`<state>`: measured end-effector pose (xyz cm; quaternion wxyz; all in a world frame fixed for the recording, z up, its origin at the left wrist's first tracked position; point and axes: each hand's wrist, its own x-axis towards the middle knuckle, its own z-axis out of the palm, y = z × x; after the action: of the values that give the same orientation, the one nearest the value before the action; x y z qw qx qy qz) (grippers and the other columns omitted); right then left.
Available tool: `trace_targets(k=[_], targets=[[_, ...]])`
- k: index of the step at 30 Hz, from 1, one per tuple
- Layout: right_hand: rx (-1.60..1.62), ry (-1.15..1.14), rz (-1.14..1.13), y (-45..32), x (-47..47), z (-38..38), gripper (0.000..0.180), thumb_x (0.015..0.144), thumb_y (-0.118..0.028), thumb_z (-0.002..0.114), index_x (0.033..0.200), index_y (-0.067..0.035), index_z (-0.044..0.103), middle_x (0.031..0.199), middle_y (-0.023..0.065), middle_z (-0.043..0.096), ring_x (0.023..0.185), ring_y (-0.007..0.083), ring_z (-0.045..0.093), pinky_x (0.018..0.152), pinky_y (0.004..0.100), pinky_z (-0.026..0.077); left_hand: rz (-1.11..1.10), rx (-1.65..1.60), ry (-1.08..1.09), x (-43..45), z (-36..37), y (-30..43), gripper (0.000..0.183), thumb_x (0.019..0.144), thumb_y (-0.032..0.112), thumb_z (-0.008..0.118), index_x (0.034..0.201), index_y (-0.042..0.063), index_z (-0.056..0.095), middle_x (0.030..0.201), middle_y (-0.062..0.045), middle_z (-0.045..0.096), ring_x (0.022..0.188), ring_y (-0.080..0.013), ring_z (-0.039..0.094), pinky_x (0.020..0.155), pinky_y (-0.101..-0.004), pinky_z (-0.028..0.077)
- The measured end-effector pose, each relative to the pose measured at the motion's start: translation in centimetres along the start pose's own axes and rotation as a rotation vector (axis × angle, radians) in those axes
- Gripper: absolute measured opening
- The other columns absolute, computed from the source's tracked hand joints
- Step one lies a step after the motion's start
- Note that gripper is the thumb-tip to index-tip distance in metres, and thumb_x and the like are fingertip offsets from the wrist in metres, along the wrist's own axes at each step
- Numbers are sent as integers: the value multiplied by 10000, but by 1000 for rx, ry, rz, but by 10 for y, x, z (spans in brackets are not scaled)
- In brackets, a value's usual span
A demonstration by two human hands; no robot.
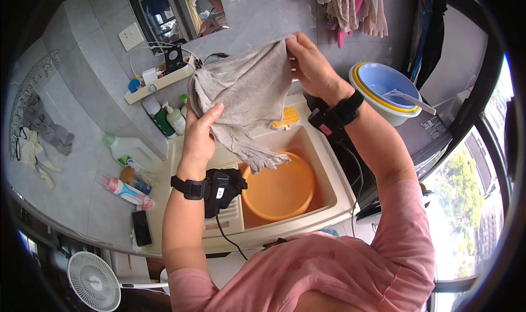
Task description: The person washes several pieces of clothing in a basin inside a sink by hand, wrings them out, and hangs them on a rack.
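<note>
A damp-looking grey cloth (250, 90) is stretched between my two hands above a laundry sink (333, 164). My left hand (199, 135) grips its lower left side, thumb on top. At the upper right corner, my right hand (310, 61) pinches the edge. One bunched end of the cloth hangs down over an orange plastic basin (283, 188), which sits in the sink. Black fabric (234, 184) lies on the sink's ribbed washboard (230, 219), partly hidden by my left wrist. A yellow soap dish or brush (286, 118) rests on the sink's back ledge.
Stacked basins (386, 86) stand on a dark appliance at right. Bottles (174, 118) line the back left ledge. A phone (141, 228) lies on the left ledge, near a white fan (94, 281). Cloths (349, 3) hang on the wall. Cables trail from both wrist straps.
</note>
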<state>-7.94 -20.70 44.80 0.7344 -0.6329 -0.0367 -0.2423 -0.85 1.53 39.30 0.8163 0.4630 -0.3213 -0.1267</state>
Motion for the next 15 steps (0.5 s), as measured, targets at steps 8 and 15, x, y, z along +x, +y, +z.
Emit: trace_targets(k=[8, 15], targets=[[-890, -143, -973, -133, 35, 55, 193, 776, -175, 576, 811, 15, 572, 676, 203, 559, 620, 281, 559, 598, 346, 441, -563, 501, -465, 5, -9, 21, 657, 733, 184, 704, 1258, 39, 337, 1115, -46, 469, 1062, -127, 434, 889, -269, 363], [-1122, -211, -1238, -173, 27, 80, 197, 724, -185, 649, 779, -14, 569, 686, 155, 577, 618, 262, 550, 606, 323, 453, 308, 313, -443, 57, 87, 134, 595, 779, 391, 627, 1210, 34, 426, 1013, -14, 541, 955, -110, 501, 830, -263, 402]])
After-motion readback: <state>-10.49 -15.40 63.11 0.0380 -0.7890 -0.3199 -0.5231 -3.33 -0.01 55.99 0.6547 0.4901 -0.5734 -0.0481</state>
